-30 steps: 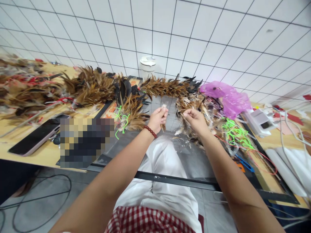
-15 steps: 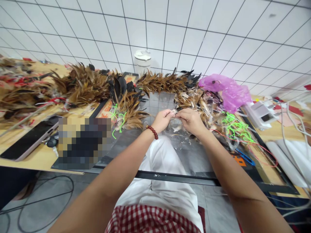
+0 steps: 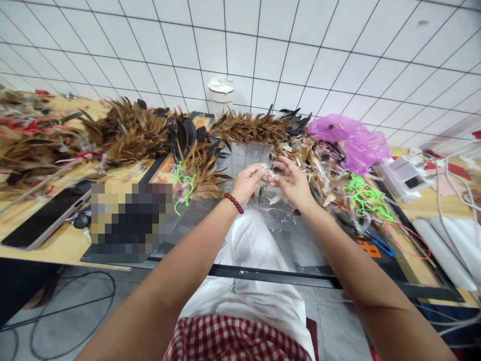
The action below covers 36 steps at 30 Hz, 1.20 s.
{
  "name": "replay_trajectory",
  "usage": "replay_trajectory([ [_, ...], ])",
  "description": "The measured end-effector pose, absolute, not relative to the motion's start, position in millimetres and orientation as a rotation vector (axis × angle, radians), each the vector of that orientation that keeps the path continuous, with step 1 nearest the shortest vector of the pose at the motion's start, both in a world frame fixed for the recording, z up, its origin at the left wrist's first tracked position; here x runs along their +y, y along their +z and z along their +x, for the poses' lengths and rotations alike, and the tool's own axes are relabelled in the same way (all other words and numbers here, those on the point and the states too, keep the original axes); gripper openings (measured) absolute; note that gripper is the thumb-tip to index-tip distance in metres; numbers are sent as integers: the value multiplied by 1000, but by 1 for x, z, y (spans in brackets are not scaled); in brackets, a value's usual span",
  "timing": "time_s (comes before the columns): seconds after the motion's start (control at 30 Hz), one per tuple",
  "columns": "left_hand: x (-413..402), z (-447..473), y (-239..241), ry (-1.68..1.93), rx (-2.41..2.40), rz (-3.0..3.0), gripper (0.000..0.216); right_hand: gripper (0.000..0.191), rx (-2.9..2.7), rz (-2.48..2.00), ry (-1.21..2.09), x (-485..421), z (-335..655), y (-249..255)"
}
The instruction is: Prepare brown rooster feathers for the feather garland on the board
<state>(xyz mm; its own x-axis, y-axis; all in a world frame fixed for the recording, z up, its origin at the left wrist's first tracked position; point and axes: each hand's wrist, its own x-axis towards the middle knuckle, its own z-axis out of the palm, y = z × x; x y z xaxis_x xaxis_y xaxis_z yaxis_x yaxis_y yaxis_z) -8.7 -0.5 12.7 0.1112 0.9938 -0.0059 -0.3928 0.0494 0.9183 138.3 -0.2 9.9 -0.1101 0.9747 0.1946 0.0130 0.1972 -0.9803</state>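
Note:
My left hand [image 3: 248, 184], with a beaded bracelet [image 3: 233, 203] at its wrist, is closed in a pinch on a small pale feather [image 3: 265, 170]. Just right of it, my right hand [image 3: 295, 185] has its fingers spread, with thumb and upper fingers apart and the tips close to the fluff. Both hands hover over a dark sheet [image 3: 244, 153] with scraps of down on it. Right behind my right hand lies a pile of brown and white feathers [image 3: 304, 158]. Brown feather bunches [image 3: 201, 173] tied with green string lie to the left.
A long feather strip [image 3: 255, 128] lies at the back near a white lidded cup [image 3: 221, 95]. A pink plastic bag [image 3: 363, 145], green strings [image 3: 366, 198] and a blue cutter-like tool [image 3: 379, 244] are on the right. A phone [image 3: 47, 215] lies on the left.
My right hand's fingers have spread apart from the pinch they were in. The left hand stays pinched and has shifted slightly left and up. Everything else stays in place.

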Motion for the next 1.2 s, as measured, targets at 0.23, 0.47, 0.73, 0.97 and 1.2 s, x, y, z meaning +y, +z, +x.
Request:
replay_trajectory([
  [0.23,1,-13,11,1260,820,934,24,47,-1445,-1144,1099,-5,134,8],
  [0.47,3,-11,8,1367,878,922,20,25,-1621,-1246,1015,-12,138,20],
  [0.73,3,-9,7,1348,881,879,20,36,-1378,-1117,1192,-14,128,20],
  [0.97,-3,-5,11,1229,719,811,22,40,-1276,-1085,1480,-19,122,24],
  [1.2,-10,-6,17,1064,564,843,30,37,-1170,-1064,1582,-19,123,25],
])
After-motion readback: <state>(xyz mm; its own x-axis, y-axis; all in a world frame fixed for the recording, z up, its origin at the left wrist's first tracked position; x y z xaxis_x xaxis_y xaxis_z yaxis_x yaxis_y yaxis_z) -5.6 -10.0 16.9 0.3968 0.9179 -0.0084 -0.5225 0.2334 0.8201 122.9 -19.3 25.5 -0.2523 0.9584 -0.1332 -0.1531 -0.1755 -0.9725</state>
